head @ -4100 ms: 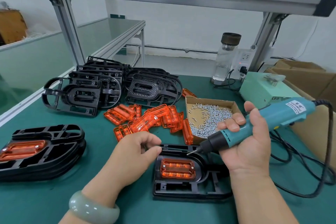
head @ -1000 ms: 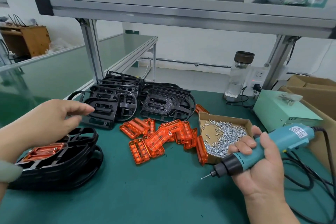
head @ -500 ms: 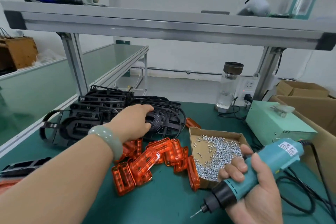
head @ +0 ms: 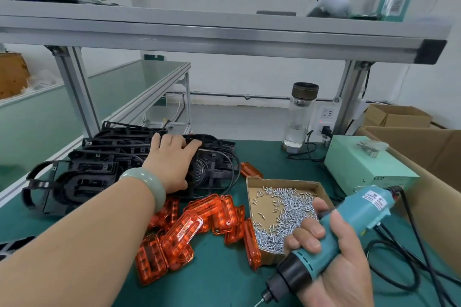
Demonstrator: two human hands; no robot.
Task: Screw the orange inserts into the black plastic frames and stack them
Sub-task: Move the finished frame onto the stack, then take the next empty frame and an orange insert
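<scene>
— At the back left of the green-matted bench (head: 224,281), what is the left hand (head: 172,162) doing?
— It lies on the topmost of the heaped black plastic frames (head: 99,164), fingers stretched to the far rim (whether they hook it, I cannot tell).
— And the right hand (head: 334,264)?
— Clenched round a teal electric screwdriver (head: 349,227), bit pointing down-left.
— The inserts?
— Translucent orange rectangular inserts (head: 199,219) lie loose between the frames and an open cardboard box of small silver screws (head: 282,212).
</scene>
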